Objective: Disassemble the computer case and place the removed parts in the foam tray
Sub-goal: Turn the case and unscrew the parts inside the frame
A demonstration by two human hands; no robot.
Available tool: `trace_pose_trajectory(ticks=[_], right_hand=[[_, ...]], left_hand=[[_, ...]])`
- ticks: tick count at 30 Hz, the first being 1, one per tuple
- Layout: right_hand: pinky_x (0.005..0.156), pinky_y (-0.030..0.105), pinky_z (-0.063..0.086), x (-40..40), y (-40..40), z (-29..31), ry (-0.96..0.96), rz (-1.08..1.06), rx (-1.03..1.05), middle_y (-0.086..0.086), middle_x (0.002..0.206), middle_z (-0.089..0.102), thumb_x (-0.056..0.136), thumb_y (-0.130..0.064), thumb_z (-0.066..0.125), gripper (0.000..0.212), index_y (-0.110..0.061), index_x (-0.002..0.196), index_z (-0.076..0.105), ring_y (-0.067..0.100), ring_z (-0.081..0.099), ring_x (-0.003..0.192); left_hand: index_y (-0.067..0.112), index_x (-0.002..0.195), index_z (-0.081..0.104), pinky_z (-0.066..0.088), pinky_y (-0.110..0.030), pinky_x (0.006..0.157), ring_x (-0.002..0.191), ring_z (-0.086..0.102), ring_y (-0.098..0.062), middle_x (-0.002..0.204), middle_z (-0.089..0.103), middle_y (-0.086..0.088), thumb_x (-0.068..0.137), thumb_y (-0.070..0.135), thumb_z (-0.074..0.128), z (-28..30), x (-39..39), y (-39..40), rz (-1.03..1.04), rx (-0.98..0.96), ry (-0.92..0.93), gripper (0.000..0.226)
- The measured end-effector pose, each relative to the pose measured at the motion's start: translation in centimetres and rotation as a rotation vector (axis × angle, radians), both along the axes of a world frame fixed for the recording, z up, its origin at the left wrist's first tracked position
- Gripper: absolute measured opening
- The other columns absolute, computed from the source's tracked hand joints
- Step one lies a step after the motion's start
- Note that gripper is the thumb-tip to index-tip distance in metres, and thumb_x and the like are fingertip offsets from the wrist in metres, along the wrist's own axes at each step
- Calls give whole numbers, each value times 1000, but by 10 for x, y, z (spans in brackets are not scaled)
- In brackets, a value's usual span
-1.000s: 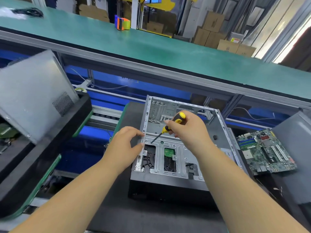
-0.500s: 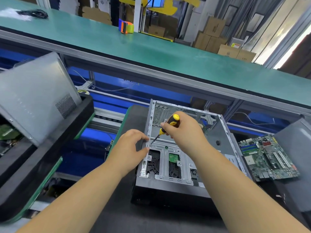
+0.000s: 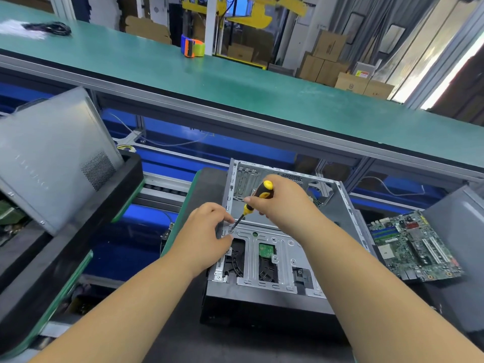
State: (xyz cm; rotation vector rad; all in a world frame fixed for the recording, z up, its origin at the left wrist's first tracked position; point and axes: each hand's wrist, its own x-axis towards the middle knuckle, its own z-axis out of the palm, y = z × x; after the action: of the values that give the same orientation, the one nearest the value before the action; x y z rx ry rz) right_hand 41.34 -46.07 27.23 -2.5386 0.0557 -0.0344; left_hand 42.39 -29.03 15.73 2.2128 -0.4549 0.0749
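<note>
An open grey computer case (image 3: pixel 340 205) lies flat on a dark mat in front of me. Its metal drive cage (image 3: pixel 264 258) fills the near half. My right hand (image 3: pixel 282 203) grips a yellow and black screwdriver (image 3: pixel 262 192), its tip on a screw (image 3: pixel 231 231) at the cage's far left corner. My left hand (image 3: pixel 207 234) rests on the case's left edge, fingers curled close around that screw and the tip. A black foam tray (image 3: pixel 78 231) stands at the left with a grey side panel (image 3: pixel 49 158) leaning in it.
A green motherboard (image 3: pixel 413 244) lies to the right of the case, beside another grey panel (image 3: pixel 461 231). A green conveyor belt (image 3: pixel 235 82) runs across the back, with a tape dispenser (image 3: pixel 192 47) on it. Cardboard boxes are stacked beyond.
Both hands have held their place at the cage's far left corner. The screwdriver tip has settled onto the screw, and my view has dipped slightly.
</note>
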Motion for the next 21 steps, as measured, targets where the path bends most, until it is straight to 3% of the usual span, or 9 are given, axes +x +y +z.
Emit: trace_pose_trajectory(ticks=[4,6,8,11,13,16,21], right_hand=[[54,25,41,7,0,13,65,107,-69,-3,75,65,82,-28,76,14,-19,86,67,11,53,56],[52,24,42,11,4,20,92,139,-107,-5,77,66,78,-23,76,10,-23,85,69,11,55,58],[52,25,42,14,10,24,111,130,-172,-4,78,65,80,-30,71,8,-25,82,66,14,55,60],[51,30,32,17,19,22,90,99,-277,-3,72,55,92,-54,53,36,-23,74,50,13,49,60],[50,32,26,17,22,18,47,85,-318,-2,69,48,96,-54,47,40,-21,75,41,14,44,59],[49,30,25,18,22,19,66,90,-234,-3,71,46,95,-46,57,31,-21,84,42,11,41,58],[46,27,26,19,21,25,43,98,-250,-5,70,51,90,-40,66,33,-26,74,41,9,43,54]], left_hand=[[34,109,61,36,-26,99,112,38,-5,114,43,23,78,36,73,-3,6,-12,26,125,-52,33],[30,112,62,37,-29,101,113,38,-9,115,44,19,78,41,73,-5,11,-20,52,169,-87,38],[28,111,64,37,-32,100,114,39,-14,116,47,15,80,44,71,-6,15,-26,87,198,-113,36],[26,109,64,34,-33,96,116,40,-17,121,49,12,86,49,63,-8,19,-34,118,299,-177,32],[26,106,67,32,-31,94,117,39,-17,124,51,13,88,44,63,-10,20,-35,134,274,-193,26],[29,102,70,33,-29,97,120,38,-13,124,53,16,87,34,68,-12,18,-32,139,145,-127,16],[31,105,68,38,-31,105,123,40,-10,129,54,18,84,26,71,-11,14,-30,133,42,-12,21]])
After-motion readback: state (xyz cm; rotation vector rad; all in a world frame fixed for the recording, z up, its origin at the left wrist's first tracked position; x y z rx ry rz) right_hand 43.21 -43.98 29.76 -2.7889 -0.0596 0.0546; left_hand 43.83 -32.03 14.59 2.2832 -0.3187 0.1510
